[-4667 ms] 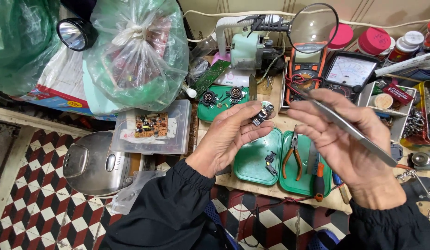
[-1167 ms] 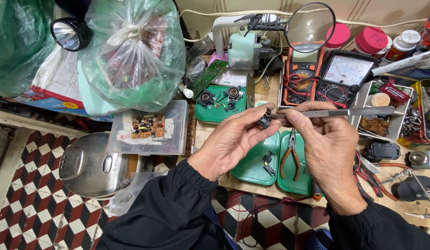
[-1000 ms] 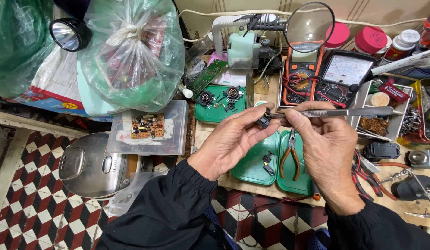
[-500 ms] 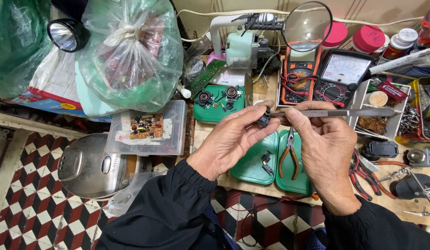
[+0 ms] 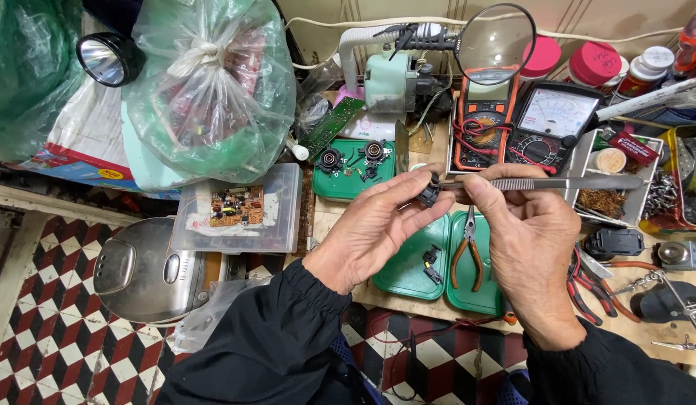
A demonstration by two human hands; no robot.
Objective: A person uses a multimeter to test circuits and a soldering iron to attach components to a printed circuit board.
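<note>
Both hands are closer together now than a few seconds ago, and the long metal tweezers (image 5: 565,182) that pointed down and away now lie flat with their tip right at the small black part (image 5: 429,195). For the last second almost nothing moves, so the poking at the part looks slow and careful. Left hand (image 5: 374,236) fingers are clamped on the black part, up above the green trays (image 5: 411,266) on the bench (image 5: 666,330), and right hand (image 5: 531,247) fingers are clamped on the tweezers.
</note>
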